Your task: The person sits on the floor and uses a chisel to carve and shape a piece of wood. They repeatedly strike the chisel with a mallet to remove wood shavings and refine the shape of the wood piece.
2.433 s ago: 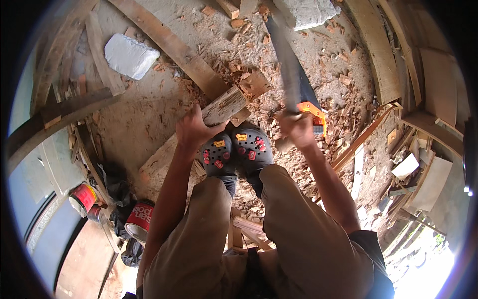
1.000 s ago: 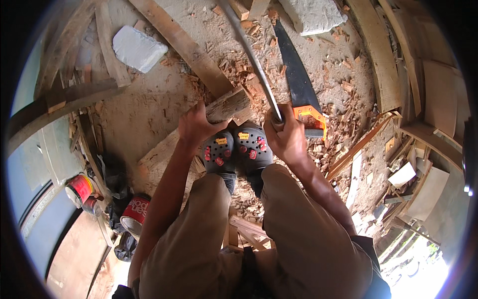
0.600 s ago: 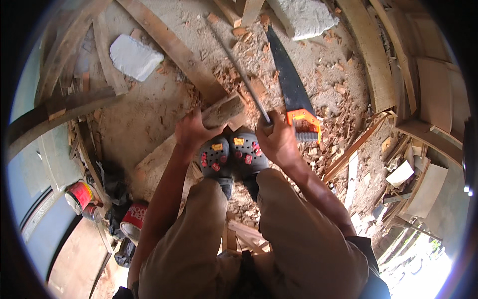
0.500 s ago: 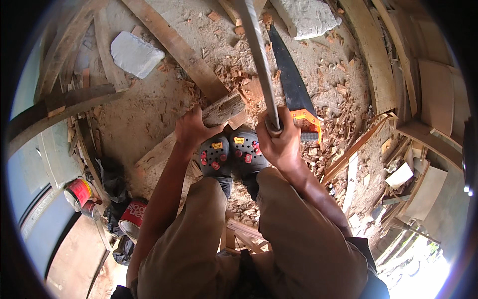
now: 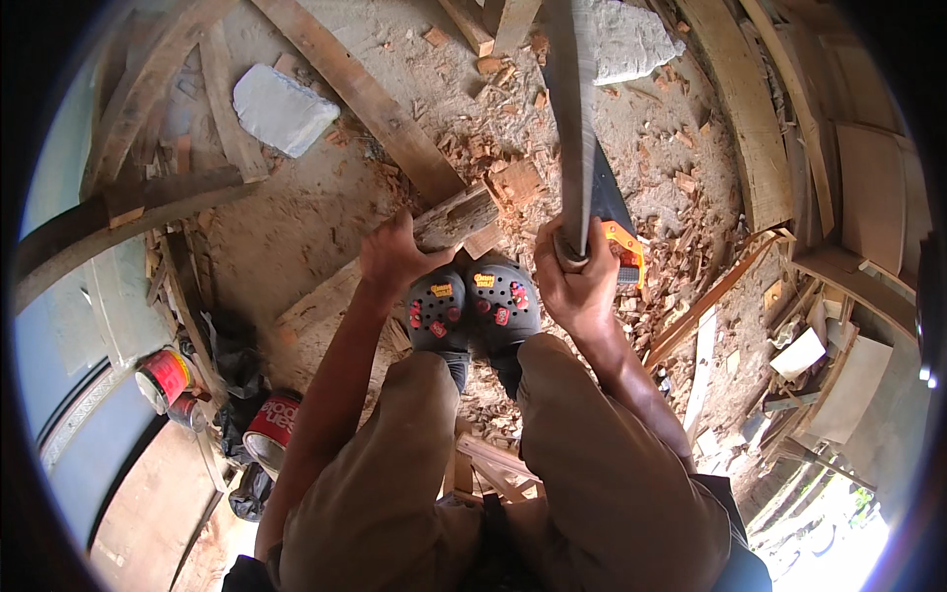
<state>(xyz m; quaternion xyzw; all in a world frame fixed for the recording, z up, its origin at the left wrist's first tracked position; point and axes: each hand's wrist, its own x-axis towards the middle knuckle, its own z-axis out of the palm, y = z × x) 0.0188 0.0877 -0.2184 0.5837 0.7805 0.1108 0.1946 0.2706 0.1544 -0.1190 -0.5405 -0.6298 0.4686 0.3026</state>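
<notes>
My left hand (image 5: 393, 255) is closed around a short, rough wooden piece (image 5: 462, 219) with a hollowed top face, just beyond my shoes. My right hand (image 5: 577, 271) grips a machete (image 5: 572, 118) with a long grey blade that rises toward the top of the view, blurred by motion. Most of its handle is hidden in my fingers. Behind the blade, a handsaw (image 5: 614, 192) with an orange and black handle lies on the ground, partly covered. A pale wood block (image 5: 517, 185) sits at the far end of the wooden piece.
My dark clogs (image 5: 438, 301) stand close below the wood. Wood chips litter the dirt floor. A long plank (image 5: 365, 94) slants in from the top; two pale slabs, one a white block (image 5: 284, 109), lie farther off. Paint cans (image 5: 271, 432) stand at left, scrap boards (image 5: 838, 385) at right.
The machete has turned, showing a broader blade face, and its upper part has shifted right. My right hand has moved slightly right. The left hand keeps its hold on the wooden piece.
</notes>
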